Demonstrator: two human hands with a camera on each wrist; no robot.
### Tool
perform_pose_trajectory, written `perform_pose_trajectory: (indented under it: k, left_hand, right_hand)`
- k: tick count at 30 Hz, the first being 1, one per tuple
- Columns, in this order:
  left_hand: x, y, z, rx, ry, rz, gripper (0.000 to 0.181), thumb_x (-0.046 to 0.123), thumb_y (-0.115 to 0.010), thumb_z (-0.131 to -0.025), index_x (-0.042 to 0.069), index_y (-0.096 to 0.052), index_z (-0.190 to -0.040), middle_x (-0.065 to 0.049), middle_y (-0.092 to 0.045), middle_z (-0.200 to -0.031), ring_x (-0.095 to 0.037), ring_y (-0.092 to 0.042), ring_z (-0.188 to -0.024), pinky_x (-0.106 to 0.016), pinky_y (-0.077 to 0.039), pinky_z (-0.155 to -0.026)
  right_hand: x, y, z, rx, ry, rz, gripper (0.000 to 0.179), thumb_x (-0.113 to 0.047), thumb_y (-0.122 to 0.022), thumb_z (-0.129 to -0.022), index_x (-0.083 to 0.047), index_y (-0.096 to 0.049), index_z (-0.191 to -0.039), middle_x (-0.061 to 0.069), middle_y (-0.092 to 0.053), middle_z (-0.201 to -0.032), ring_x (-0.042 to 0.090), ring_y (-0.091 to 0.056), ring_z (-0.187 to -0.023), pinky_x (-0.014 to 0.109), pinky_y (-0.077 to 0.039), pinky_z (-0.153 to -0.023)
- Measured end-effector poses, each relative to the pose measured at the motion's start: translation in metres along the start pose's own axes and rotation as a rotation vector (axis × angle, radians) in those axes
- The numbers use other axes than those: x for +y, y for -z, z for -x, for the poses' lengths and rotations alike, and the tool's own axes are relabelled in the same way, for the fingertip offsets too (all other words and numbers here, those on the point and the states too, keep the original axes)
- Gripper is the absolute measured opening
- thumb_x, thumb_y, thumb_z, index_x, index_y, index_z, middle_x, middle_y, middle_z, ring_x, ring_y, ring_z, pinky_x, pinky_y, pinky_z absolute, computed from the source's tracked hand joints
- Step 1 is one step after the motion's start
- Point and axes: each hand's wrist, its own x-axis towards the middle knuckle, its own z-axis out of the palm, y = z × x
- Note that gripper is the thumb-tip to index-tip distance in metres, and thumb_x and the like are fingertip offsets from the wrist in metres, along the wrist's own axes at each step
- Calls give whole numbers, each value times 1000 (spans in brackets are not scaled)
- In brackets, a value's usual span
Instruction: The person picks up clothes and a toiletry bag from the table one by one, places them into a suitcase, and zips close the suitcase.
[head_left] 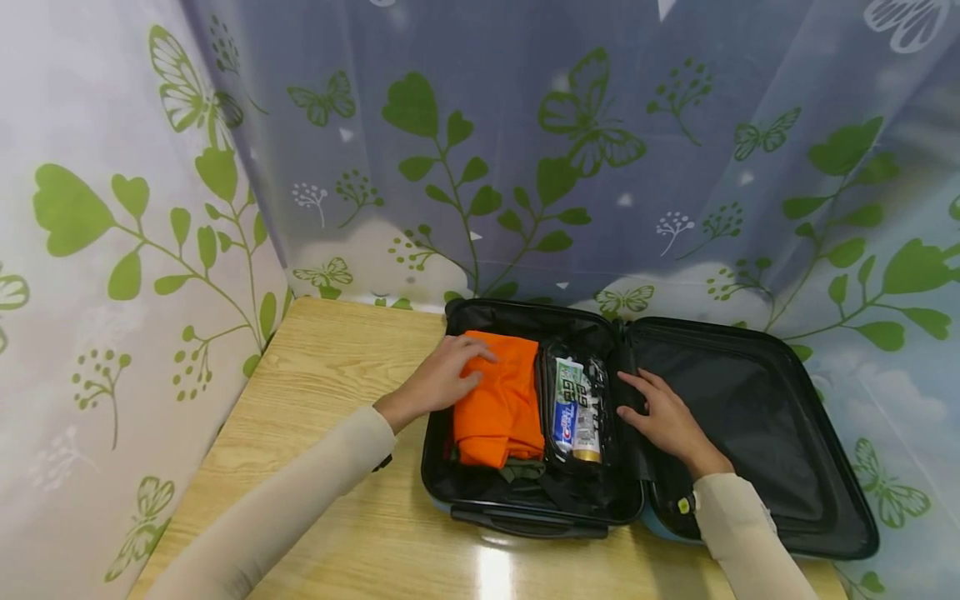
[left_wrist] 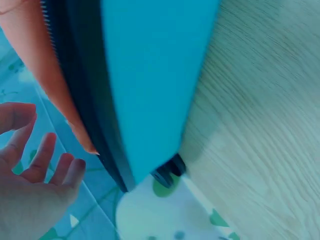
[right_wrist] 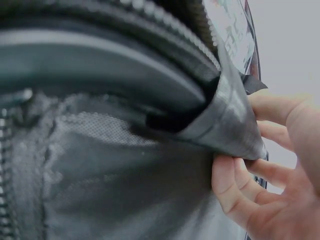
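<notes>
An open suitcase [head_left: 525, 527] lies on the table. In its left half sits a folded orange garment [head_left: 501, 400], over a bit of dark green cloth [head_left: 522, 471]. Beside it is a clear-fronted black toiletry bag [head_left: 552, 450] with a toothpaste tube [head_left: 566, 408] and a gold-capped tube [head_left: 587, 433] inside. My left hand [head_left: 450, 371] is over the garment's left edge, fingers loosely bent and holding nothing. At the hinge between the halves, my right hand [head_left: 667, 417] pinches a black fabric flap [right_wrist: 225, 120]; the right wrist view shows fingers on both sides of its edge.
The suitcase's right half [head_left: 750, 425] lies folded out with a black lining. Wooden table [head_left: 337, 358] extends to the left and in front. Printed butterfly curtains [head_left: 517, 167] stand close behind and at both sides. A blue suitcase shell [left_wrist: 155, 75] shows in the left wrist view.
</notes>
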Motion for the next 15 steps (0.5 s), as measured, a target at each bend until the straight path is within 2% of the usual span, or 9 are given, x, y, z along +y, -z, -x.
perform_pose_trajectory:
  k: [6, 10, 15]
  left_hand:
    - [-17, -1, 12, 46, -41, -31, 28, 6, -66, -107, 6, -74, -133, -19, -60, -152, -43, -46, -146, -59, -41, -123]
    - [-25, -4, 19, 70, -40, -63, 25, 8, -65, -107, 7, -74, -131, -20, -57, -155, -44, -44, -150, -59, -40, -125]
    - [-36, -8, 25, 89, -50, -97, 32, 15, -65, -110, 5, -69, -140, -22, -52, -161, -45, -40, -155, -60, -36, -128]
  right_hand:
    - [0, 0, 1, 0, 5, 3, 66, -26, -68, -109, -6, -43, -166, 38, -24, -172, 55, -65, -122, 72, -53, -97]
    - [-1, 0, 2, 3, 4, -2, 66, -26, -69, -109, -6, -44, -166, 38, -24, -172, 56, -64, -123, 72, -53, -98]
    - [0, 0, 1, 4, 1, 1, 66, -26, -69, -109, -6, -43, -167, 38, -24, -172, 55, -64, -123, 72, -53, -98]
